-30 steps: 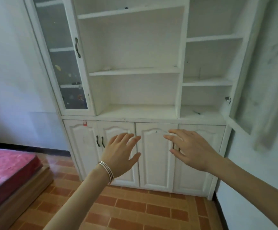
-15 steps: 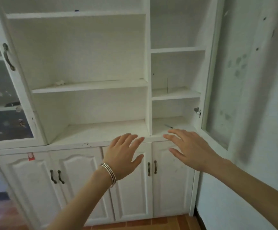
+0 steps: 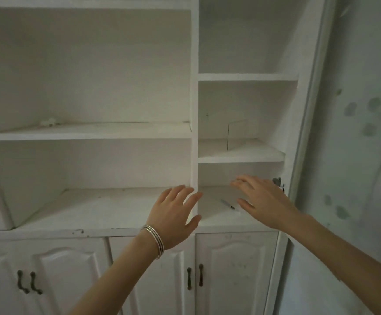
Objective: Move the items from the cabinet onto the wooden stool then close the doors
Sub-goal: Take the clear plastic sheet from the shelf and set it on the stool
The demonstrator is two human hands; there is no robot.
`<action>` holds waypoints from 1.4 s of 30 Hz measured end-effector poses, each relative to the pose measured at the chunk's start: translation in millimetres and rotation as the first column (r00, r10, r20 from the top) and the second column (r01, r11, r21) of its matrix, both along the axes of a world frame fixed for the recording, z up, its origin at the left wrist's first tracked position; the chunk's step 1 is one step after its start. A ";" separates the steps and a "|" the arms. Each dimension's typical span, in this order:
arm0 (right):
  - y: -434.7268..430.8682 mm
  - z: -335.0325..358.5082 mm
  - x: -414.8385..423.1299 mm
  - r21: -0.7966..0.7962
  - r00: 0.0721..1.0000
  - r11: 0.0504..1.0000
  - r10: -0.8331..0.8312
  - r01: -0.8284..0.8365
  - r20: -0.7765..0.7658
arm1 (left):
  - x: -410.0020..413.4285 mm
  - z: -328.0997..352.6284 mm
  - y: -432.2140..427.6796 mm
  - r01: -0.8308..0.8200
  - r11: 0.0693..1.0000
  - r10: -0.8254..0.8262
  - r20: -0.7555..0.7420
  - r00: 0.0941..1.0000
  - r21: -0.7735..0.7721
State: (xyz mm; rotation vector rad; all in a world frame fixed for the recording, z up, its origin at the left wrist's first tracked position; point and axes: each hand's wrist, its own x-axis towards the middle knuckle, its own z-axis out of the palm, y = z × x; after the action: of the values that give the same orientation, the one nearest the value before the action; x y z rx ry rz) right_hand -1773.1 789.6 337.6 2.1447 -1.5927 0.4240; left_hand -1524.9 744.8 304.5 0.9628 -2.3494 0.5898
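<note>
- Silver bangles ring the wrist of the left hand, spread and empty, before the cabinet.
- Right hand, also spread and empty, hovers just beside a thin pen-like item on the cabinet's lowest right shelf.
- It looks light and stiff; pinch mid-shaft.

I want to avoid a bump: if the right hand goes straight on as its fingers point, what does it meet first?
Probably the upright divider: the right hand points up-left over the pen. Depth is unclear.
</note>
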 end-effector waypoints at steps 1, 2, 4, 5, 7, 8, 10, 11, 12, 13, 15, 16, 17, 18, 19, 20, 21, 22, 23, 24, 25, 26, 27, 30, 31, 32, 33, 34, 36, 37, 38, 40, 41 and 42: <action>-11.9 -1.6 -4.9 -0.002 1.000 1.000 0.006 -0.006 0.001 | -5.0 -0.6 -12.8 -0.004 1.000 0.004 0.006 1.000 0.002; -23.5 -2.5 -9.7 -0.002 1.000 1.000 0.012 -0.012 -0.001 | -10.3 -0.2 -25.9 -0.007 1.000 0.006 0.010 1.000 0.008; -46.3 -3.1 -20.6 -0.008 1.000 1.000 0.016 -0.016 0.000 | -21.7 0.9 -52.7 0.000 1.000 0.000 0.019 1.000 0.006; -58.1 -3.0 -26.0 -0.016 1.000 1.000 0.015 -0.015 0.003 | -28.1 1.2 -67.0 0.010 1.000 -0.010 0.024 1.000 -0.002; -81.7 -1.4 -36.4 -0.047 1.000 0.999 0.004 -0.003 0.004 | -40.7 3.3 -94.2 0.040 0.999 -0.040 0.027 0.999 -0.008; -96.1 0.5 -43.2 -0.077 1.000 0.997 -0.003 0.003 -0.005 | -48.4 5.8 -109.9 0.061 0.998 -0.061 0.024 0.998 -0.009; -118.0 7.0 -51.8 -0.108 0.999 0.994 -0.017 0.014 -0.029 | -61.2 12.4 -133.2 0.104 0.994 -0.104 0.011 0.995 -0.035; -131.8 10.9 -56.3 -0.124 0.999 0.992 -0.033 0.028 -0.039 | -67.7 15.0 -147.1 0.128 0.991 -0.128 0.005 0.992 -0.043; -145.5 15.7 -60.1 -0.149 0.998 0.988 -0.042 0.035 -0.045 | -73.8 17.8 -159.8 0.151 0.987 -0.152 -0.002 0.988 -0.053; -159.8 21.3 -63.4 -0.166 0.997 0.985 -0.047 0.037 -0.055 | -79.6 20.8 -173.2 0.176 0.982 -0.177 -0.003 0.984 -0.067; -188.1 31.8 -68.8 -0.172 0.994 0.984 -0.066 0.051 -0.082 | -91.2 24.8 -199.5 0.217 0.972 -0.217 0.011 0.976 -0.092; -201.5 37.1 -71.9 -0.177 0.993 0.982 -0.079 0.063 -0.086 | -96.8 25.5 -211.5 0.233 0.967 -0.232 0.022 0.972 -0.104; -214.4 42.1 -75.4 -0.188 0.993 0.979 -0.088 0.072 -0.082 | -102.3 25.3 -222.9 0.248 0.962 -0.246 0.033 0.969 -0.111; -226.0 46.3 -78.5 -0.200 0.992 0.976 -0.098 0.081 -0.077 | -107.5 24.8 -233.4 0.260 0.959 -0.258 0.040 0.965 -0.114; -236.6 49.9 -81.5 -0.208 0.991 0.974 -0.109 0.091 -0.080 | -112.7 23.7 -243.0 0.268 0.957 -0.265 0.044 0.963 -0.115; -246.3 53.0 -84.3 -0.214 0.988 0.972 -0.120 0.097 -0.093 | -117.6 22.2 -251.3 0.275 0.955 -0.272 0.046 0.961 -0.114; -255.7 55.8 -87.6 -0.223 0.985 0.970 -0.126 0.098 -0.115 | -122.0 20.1 -258.8 0.285 0.952 -0.282 0.045 0.958 -0.112; -264.1 58.8 -90.8 -0.232 0.982 0.968 -0.129 0.095 -0.139 | -125.6 18.0 -265.2 0.298 0.949 -0.295 0.042 0.955 -0.107; -272.1 61.9 -93.9 -0.237 0.978 0.967 -0.131 0.091 -0.161 | -128.0 15.7 -271.1 0.311 0.945 -0.309 0.037 0.950 -0.103; -279.8 64.7 -96.6 -0.241 0.973 0.966 -0.138 0.092 -0.184 | -129.4 13.2 -276.2 0.321 0.942 -0.319 0.032 0.947 -0.102; -288.1 67.2 -99.3 -0.247 0.967 0.964 -0.150 0.097 -0.206 | -130.1 10.4 -280.5 0.327 0.939 -0.326 0.028 0.945 -0.110; -296.0 71.1 -100.5 -0.254 0.961 0.962 -0.161 0.101 -0.226 | -130.3 7.8 -284.9 0.330 0.936 -0.330 0.024 0.944 -0.121; -304.2 74.8 -101.0 -0.258 0.956 0.961 -0.163 0.098 -0.244 | -130.2 5.9 -288.5 0.330 0.935 -0.331 0.017 0.944 -0.126; -325.7 82.8 -101.9 -0.239 0.954 0.967 -0.152 0.089 -0.259 | -129.2 2.4 -297.1 0.331 0.937 -0.334 -0.004 0.943 -0.113; -331.8 84.7 -103.6 -0.223 0.951 0.970 -0.160 0.102 -0.264 | -129.8 1.9 -299.6 0.337 0.935 -0.340 -0.008 0.940 -0.107; -336.4 86.3 -105.0 -0.212 0.947 0.970 -0.172 0.115 -0.271 | -130.1 1.2 -301.7 0.343 0.934 -0.345 -0.009 0.938 -0.104; -340.5 87.0 -106.6 -0.219 0.947 0.970 -0.164 0.104 -0.278 | -130.1 0.2 -303.1 0.349 0.932 -0.352 -0.013 0.936 -0.099; -344.1 87.3 -109.0 -0.223 0.944 0.972 -0.145 0.080 -0.296 | -129.6 -0.7 -303.6 0.356 0.930 -0.359 -0.018 0.933 -0.092; -346.8 88.2 -115.3 -0.231 0.927 0.971 -0.145 0.066 -0.345 | -129.3 -0.2 -304.7 0.365 0.927 -0.367 -0.019 0.930 -0.088; -346.1 89.5 -119.3 -0.241 0.916 0.967 -0.166 0.079 -0.365 | -129.9 1.0 -305.6 0.364 0.927 -0.367 -0.016 0.930 -0.092; -343.4 91.4 -122.9 -0.256 0.909 0.962 -0.187 0.093 -0.373 | -131.1 2.3 -306.4 0.363 0.927 -0.366 -0.015 0.930 -0.097; -335.4 93.7 -133.5 -0.274 0.901 0.958 -0.188 0.082 -0.390 | -135.5 5.1 -307.9 0.354 0.930 -0.357 -0.015 0.934 -0.103; -330.1 94.6 -140.6 -0.276 0.899 0.959 -0.177 0.066 -0.400 | -138.7 6.7 -308.6 0.345 0.933 -0.349 -0.020 0.937 -0.102; -323.6 95.8 -147.8 -0.278 0.899 0.959 -0.168 0.054 -0.405 | -142.3 8.1 -309.0 0.338 0.936 -0.343 -0.030 0.939 -0.098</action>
State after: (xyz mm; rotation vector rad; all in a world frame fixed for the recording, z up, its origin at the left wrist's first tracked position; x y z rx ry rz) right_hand -1920.9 466.0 433.3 1.7830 -1.3200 0.1044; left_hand -1667.2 435.8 312.6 0.5034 -2.3503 0.5229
